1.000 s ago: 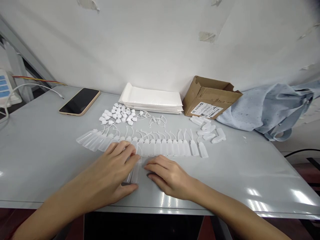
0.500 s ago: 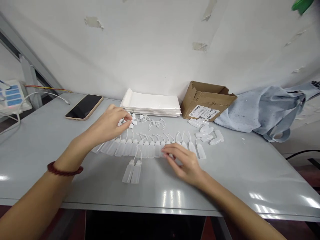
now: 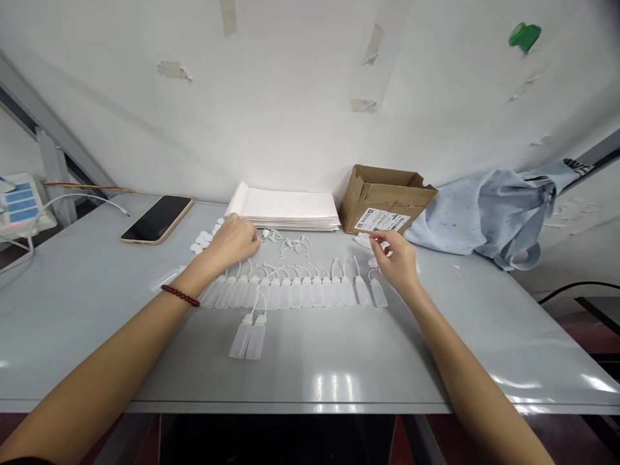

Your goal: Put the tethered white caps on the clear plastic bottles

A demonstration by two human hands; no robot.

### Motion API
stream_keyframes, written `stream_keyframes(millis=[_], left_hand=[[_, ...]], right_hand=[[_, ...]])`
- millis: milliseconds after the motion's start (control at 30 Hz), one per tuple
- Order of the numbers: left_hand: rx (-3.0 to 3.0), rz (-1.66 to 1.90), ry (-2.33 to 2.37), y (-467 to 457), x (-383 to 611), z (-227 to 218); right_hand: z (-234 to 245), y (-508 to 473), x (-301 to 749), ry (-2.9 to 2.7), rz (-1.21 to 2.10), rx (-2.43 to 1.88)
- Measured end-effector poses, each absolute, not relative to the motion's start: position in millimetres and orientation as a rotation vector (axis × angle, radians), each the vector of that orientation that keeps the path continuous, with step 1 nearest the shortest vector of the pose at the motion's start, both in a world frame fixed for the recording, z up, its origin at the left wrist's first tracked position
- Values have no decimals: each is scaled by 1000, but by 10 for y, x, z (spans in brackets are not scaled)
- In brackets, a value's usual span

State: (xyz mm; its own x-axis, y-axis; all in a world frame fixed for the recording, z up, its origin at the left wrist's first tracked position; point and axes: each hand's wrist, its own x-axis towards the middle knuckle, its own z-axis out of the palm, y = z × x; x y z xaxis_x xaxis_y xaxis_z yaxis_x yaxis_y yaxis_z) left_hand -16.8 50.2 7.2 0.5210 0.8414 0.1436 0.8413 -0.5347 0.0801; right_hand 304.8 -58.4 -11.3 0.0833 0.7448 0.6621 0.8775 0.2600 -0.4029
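Note:
A row of small translucent plastic bottles [image 3: 295,294], each with a thin white strap at its neck, lies across the table. Two more strapped bottles [image 3: 247,339] lie in front of that row. My left hand [image 3: 231,240] is closed over the far left of the row, beside white caps [image 3: 201,242] and loose white straps [image 3: 296,245]; its fingertips are mostly hidden. My right hand [image 3: 398,259] is over the loose translucent pieces [image 3: 362,240] by the cardboard box, thumb and forefinger drawn together. Whether a piece is between them is too small to tell.
White padded envelopes [image 3: 285,210] are stacked against the wall. Beside them stands an open cardboard box [image 3: 387,197], then a light blue cloth bag [image 3: 465,216]. A phone [image 3: 157,219] and a white cable [image 3: 97,197] lie at the left, near a power strip [image 3: 22,203].
My right hand has moved from the bottle row to the loose pieces at the back right. My left hand has turned over and its fingers have curled downward. The camera view has shifted slightly.

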Motion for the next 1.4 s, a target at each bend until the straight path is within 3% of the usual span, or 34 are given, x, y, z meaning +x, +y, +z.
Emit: stream_keyframes(millis=[333,667,833,1000,1200,1400], left_hand=[[2643,480,1512,415,-255,151],[2258,988,1647,250,-199,279],[2278,703,1633,232,-184,289],[2235,897,1592,183,-154,322],[2444,415,1647,272,-208,170],[2525,368,1617,292,-230,118]], right_hand=[[-231,-492,3198,-1736,-221,-1572],[-276,-457,3336,-1717,-245,-1627],[-269,-455,3361,-1708,-253,-1626],[-240,-473,3335,-1717,-256,-1614],[-252,-471,3318,-1727,-247,-1606],[-243,-478,3304,-1725,-250,-1607]])
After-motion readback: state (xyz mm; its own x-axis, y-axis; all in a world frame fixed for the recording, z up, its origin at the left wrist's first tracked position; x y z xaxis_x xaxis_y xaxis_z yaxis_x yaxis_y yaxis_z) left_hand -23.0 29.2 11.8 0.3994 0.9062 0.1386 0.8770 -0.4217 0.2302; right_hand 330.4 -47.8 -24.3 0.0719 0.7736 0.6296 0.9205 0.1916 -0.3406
